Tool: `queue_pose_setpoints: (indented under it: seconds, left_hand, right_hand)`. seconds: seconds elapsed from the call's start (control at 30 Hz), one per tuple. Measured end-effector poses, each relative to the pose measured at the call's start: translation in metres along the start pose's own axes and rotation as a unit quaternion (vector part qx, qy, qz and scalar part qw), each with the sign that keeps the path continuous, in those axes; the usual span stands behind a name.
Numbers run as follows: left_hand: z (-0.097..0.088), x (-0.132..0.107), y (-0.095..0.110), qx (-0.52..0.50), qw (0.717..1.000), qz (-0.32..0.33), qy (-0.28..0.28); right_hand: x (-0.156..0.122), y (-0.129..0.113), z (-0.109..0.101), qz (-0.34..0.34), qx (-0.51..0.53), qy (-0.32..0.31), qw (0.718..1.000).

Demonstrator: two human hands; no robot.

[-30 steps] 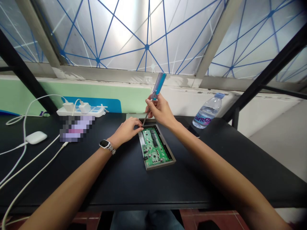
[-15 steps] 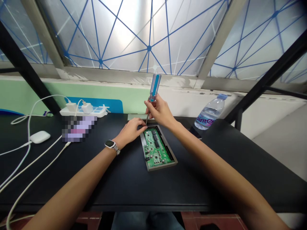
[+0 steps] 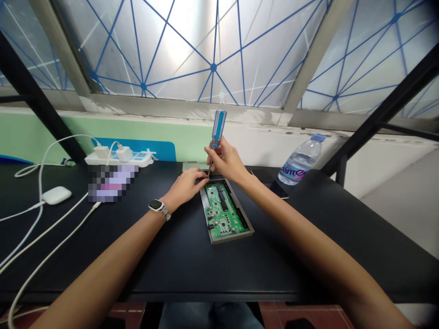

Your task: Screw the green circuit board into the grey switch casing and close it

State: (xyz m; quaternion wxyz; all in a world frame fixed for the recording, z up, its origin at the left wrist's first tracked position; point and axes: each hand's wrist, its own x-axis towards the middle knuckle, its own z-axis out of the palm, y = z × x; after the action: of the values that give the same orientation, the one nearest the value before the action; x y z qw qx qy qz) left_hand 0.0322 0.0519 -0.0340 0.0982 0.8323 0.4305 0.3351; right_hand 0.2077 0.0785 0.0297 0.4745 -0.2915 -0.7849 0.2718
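Note:
A green circuit board lies in a shallow grey metal case on the black table. My right hand is closed round a screwdriver with a clear blue handle, held nearly upright, its tip down at the board's far left corner. My left hand, a watch on its wrist, rests at that same corner with its fingers pinched together beside the screwdriver's tip; what they hold is hidden.
A water bottle stands at the right, with a dark phone lying by it. A white power strip with chargers, white cables and a small white case lie to the left. A black frame post rises at the right.
The screwdriver has swung from a rightward tilt to nearly upright. My left hand stays at the board's far corner. The view has shifted slightly.

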Motion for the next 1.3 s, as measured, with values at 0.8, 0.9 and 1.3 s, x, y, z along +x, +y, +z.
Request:
queue_pose_setpoints:
  seconds: [0.8,0.9,1.3]
  left_hand:
    - [-0.001,-0.0003,-0.0002,0.01,1.0,-0.023,-0.009]
    - [-0.0021,-0.0006,-0.0007,0.006,1.0,-0.023,-0.01]
    - [-0.0006,-0.0007,-0.0001,-0.024,0.999,-0.022,0.007]
  right_hand:
    - [-0.0011,-0.0032,0.0026,-0.01,-0.034,-0.007,0.999]
    - [-0.0016,-0.0026,0.0031,-0.006,-0.022,-0.008,1.0]
    - [-0.002,-0.0022,0.0035,0.008,0.002,-0.009,1.0]
